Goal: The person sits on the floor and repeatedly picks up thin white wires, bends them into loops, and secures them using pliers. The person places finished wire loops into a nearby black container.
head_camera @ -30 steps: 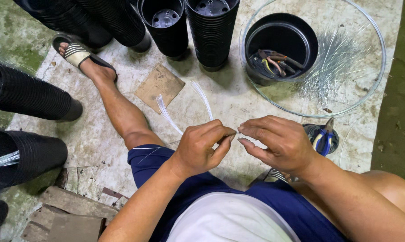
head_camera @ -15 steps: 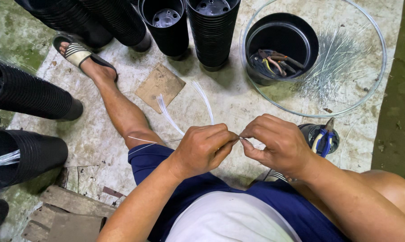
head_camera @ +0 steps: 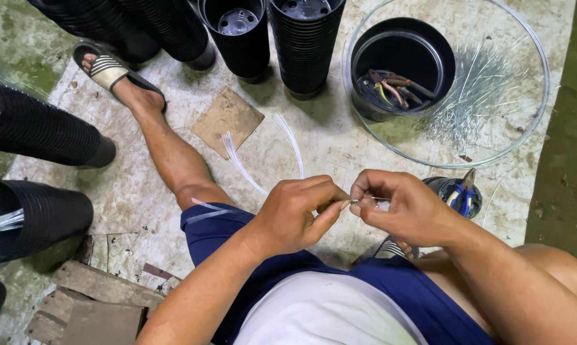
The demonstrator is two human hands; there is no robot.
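While the left hand (head_camera: 295,214) pinches the clear plastic strands (head_camera: 250,172) between closed fingers (head_camera: 330,207), the right hand (head_camera: 400,207) nips their near end, fingertips almost touching, above the lap; the strands trail over the concrete floor (head_camera: 339,147) toward the cardboard scrap (head_camera: 228,120).

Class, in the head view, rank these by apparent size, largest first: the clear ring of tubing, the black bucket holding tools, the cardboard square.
1. Clear ring of tubing, which encircles the bucket.
2. Black bucket.
3. Cardboard square.
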